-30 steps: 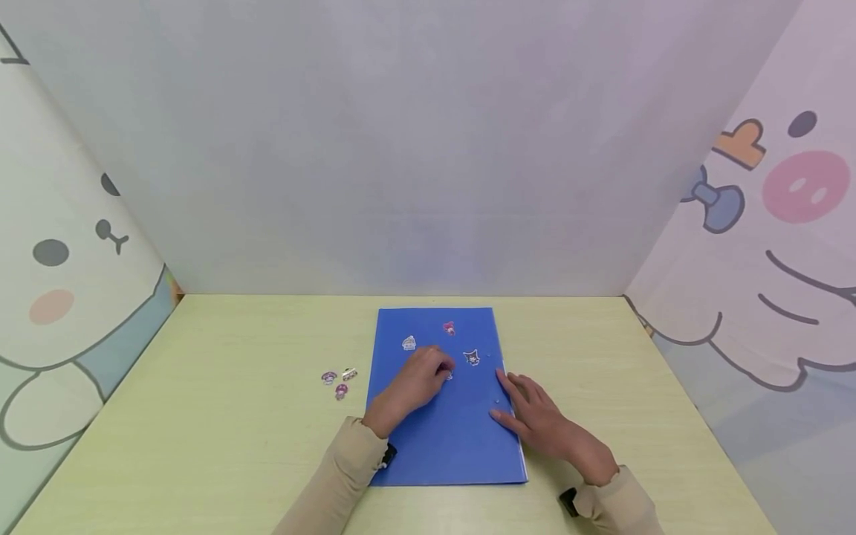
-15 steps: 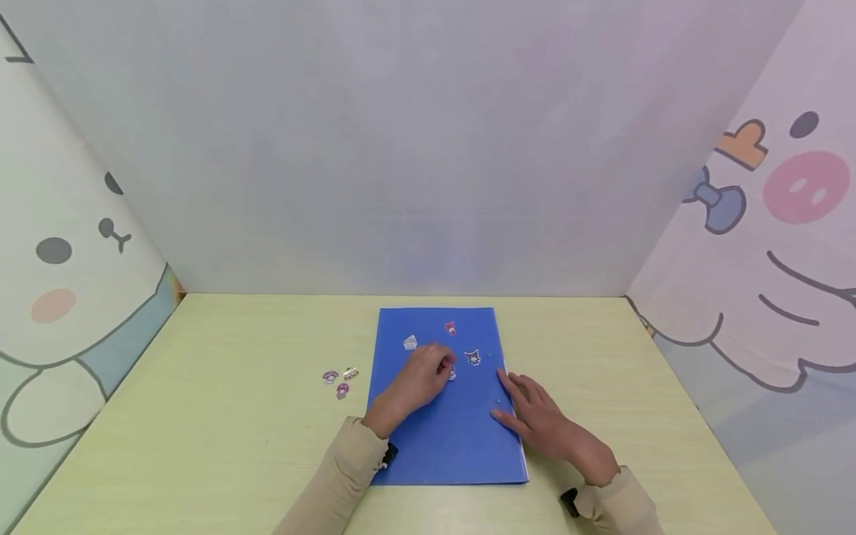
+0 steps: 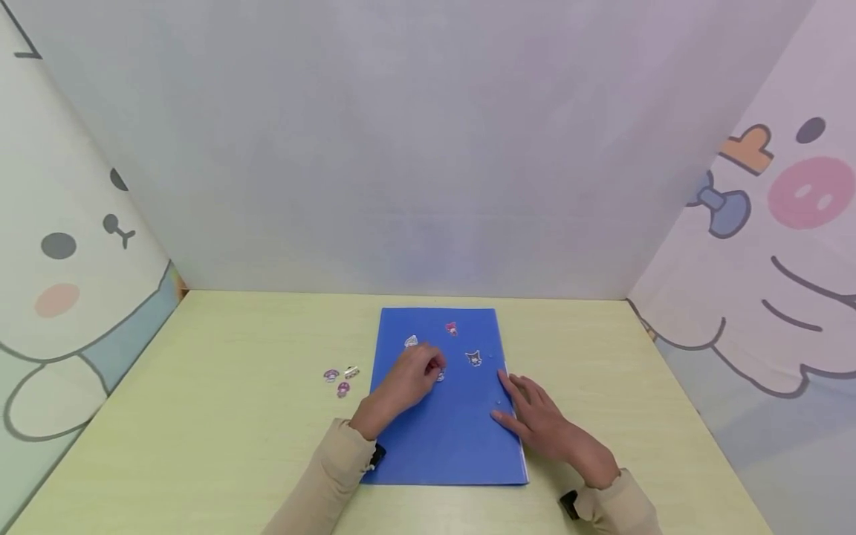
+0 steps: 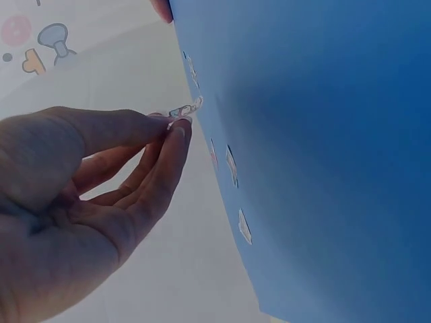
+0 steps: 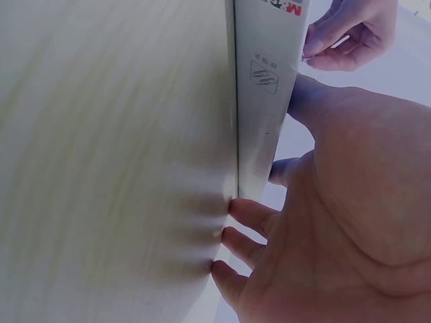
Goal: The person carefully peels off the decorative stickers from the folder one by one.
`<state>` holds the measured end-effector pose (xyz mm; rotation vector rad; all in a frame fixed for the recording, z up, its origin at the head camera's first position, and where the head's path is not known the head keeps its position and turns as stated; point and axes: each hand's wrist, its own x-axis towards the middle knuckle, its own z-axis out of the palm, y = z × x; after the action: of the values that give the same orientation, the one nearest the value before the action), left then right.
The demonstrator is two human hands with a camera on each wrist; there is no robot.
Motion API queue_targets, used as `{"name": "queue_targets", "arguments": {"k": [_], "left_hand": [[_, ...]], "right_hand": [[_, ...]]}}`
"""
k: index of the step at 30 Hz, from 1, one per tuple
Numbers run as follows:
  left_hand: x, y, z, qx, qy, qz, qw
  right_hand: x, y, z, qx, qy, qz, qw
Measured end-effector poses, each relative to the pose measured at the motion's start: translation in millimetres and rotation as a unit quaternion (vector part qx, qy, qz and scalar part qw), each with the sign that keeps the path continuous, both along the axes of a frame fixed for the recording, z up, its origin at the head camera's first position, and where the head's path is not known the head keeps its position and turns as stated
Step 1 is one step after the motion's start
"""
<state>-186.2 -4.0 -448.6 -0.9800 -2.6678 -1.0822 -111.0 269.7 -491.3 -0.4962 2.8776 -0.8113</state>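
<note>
Between thumb and fingertips, my left hand (image 3: 411,375) pinches a small character sticker (image 4: 185,110), held just over the blue file case (image 3: 444,446). My right hand (image 3: 548,423) rests at the case's right edge. Its thumb and index finger lie on the blue cover, while the other fingertips touch the table beside the pale side wall (image 5: 266,87). On the cover are a pale sticker (image 3: 411,341), partly behind my left hand, a pink sticker (image 3: 451,328) and a black-and-white sticker (image 3: 473,358).
Left of the case, a purple sticker (image 3: 331,376), a pinkish sticker (image 3: 343,390) and a shiny pale sticker (image 3: 351,371) lie on the light wooden table (image 3: 221,416). A pale curtain (image 3: 408,148) hangs behind the table, and printed cloths flank it.
My left hand has shifted a little to the left across the cover, still pinching the sticker. The right hand stays in place at the case's edge.
</note>
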Motion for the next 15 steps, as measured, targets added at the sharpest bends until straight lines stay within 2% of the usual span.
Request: {"name": "queue_targets", "arguments": {"k": [9, 15], "left_hand": [[-2.4, -12.0, 1.3, 0.008, 0.001, 0.017, 0.9998], [-2.8, -21.2, 2.6, 0.012, -0.019, 0.026, 0.9994]], "right_hand": [[1.0, 1.4, -0.2, -0.001, 0.005, 0.001, 1.0], [1.3, 1.1, 0.7, 0.002, 0.001, 0.0, 1.0]]}}
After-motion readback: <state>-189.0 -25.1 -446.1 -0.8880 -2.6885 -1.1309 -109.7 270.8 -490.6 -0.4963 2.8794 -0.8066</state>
